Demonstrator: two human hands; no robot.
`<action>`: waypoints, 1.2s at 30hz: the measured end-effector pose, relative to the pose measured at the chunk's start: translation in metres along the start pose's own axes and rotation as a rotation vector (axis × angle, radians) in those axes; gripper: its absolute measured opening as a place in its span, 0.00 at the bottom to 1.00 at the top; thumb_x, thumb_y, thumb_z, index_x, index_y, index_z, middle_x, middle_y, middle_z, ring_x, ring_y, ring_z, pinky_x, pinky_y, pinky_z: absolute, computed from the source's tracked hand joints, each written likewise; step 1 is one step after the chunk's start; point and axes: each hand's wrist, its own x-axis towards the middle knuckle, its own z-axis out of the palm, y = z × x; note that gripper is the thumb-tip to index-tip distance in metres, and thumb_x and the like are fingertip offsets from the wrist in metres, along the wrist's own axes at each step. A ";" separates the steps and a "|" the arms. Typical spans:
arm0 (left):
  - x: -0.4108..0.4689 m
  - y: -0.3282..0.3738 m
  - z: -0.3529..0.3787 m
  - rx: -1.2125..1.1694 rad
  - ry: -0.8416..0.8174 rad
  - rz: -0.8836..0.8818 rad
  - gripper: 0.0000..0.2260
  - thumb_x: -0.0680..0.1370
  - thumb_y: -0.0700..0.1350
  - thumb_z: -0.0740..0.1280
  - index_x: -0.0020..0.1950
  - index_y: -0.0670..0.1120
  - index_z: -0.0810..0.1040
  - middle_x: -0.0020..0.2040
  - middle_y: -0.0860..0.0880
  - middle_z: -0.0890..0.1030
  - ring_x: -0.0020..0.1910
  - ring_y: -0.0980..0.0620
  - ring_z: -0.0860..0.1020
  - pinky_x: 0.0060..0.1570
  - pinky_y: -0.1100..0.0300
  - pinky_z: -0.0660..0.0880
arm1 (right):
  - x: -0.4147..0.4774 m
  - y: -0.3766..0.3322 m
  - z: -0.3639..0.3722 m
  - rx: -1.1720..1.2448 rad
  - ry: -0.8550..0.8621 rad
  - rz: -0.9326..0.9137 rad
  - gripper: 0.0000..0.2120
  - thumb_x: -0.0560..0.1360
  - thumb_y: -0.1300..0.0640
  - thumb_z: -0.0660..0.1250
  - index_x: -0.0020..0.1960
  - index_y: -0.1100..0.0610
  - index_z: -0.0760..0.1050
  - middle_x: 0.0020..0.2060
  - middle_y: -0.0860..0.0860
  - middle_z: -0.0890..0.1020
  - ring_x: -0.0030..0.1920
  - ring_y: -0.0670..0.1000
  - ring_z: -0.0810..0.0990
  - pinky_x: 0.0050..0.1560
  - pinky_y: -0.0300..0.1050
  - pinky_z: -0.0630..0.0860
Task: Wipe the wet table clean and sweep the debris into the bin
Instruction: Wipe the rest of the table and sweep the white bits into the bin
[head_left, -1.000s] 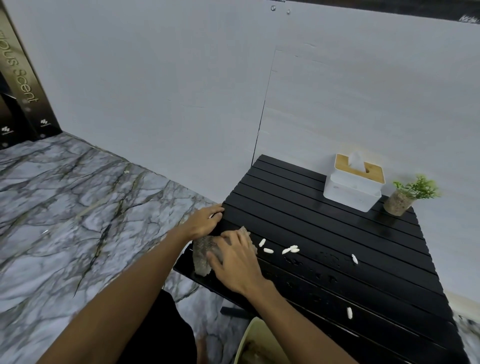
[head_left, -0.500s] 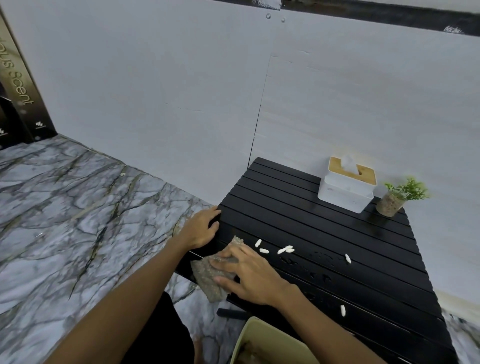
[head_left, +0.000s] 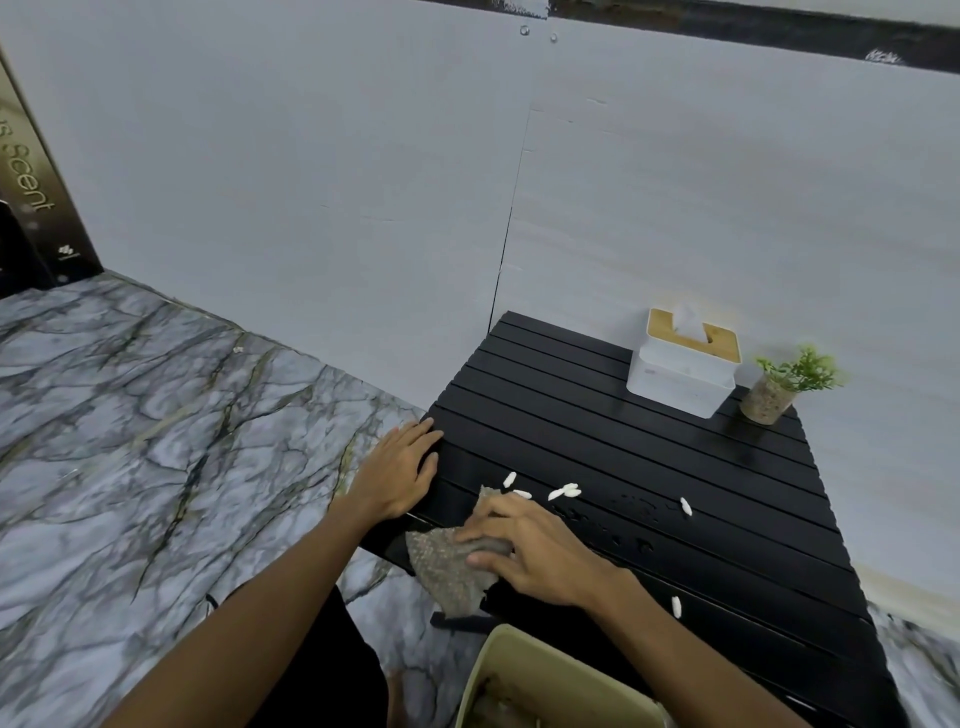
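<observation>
At the far left a dark panel (head_left: 31, 208) with pale lettering is cut off by the frame, so that only "Scent" and the end of a word before it can be read. A grey veined marble floor (head_left: 156, 441) is seen to the left of the left hand (head_left: 400, 467). That hand is laid flat, fingers straight and gripping nothing, on the left edge of the black slatted table (head_left: 623, 441).

Just right of that hand and nearer the viewer, a speckled grey cloth (head_left: 447, 571) is held at the table's near-left corner by the right hand (head_left: 540, 556). A fold of it is caught between the thumb and the bent fingers, and its lower part hangs past the table edge. How much of the cloth lies under the palm is hidden.

Small white debris (head_left: 563, 491) is scattered just beyond the right hand's fingers. One further piece (head_left: 685, 506) lies to the right of that hand, and a last piece (head_left: 676, 606) lies beside its wrist. Water droplets (head_left: 631, 506) are only faintly made out against the black slats between the pieces.

Below the right forearm a pale green bin (head_left: 545, 660) is cut off by the bottom edge, and its contents are too dim to be told. Well beyond the right hand, at the table's far side, a white tissue box (head_left: 680, 384) with a wooden lid is set just beside a small potted plant (head_left: 769, 400).
</observation>
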 end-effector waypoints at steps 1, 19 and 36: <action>0.000 0.000 0.000 0.001 0.006 0.001 0.20 0.83 0.49 0.55 0.75 0.48 0.66 0.78 0.49 0.62 0.77 0.49 0.58 0.74 0.57 0.49 | -0.004 0.001 0.000 0.014 0.019 0.002 0.14 0.79 0.42 0.65 0.62 0.44 0.79 0.54 0.41 0.77 0.56 0.43 0.74 0.59 0.44 0.72; 0.000 -0.002 0.000 -0.011 -0.009 0.028 0.20 0.83 0.48 0.53 0.75 0.46 0.67 0.77 0.46 0.63 0.77 0.47 0.59 0.75 0.53 0.54 | 0.075 0.044 -0.057 0.017 0.045 0.240 0.12 0.81 0.51 0.66 0.61 0.52 0.81 0.54 0.46 0.78 0.58 0.50 0.76 0.59 0.52 0.74; 0.001 -0.001 0.000 -0.019 -0.017 0.015 0.19 0.84 0.45 0.54 0.74 0.45 0.67 0.77 0.46 0.63 0.77 0.46 0.58 0.76 0.52 0.53 | -0.009 0.055 -0.043 0.069 -0.076 0.151 0.12 0.79 0.46 0.67 0.61 0.41 0.80 0.50 0.40 0.76 0.53 0.44 0.75 0.56 0.54 0.76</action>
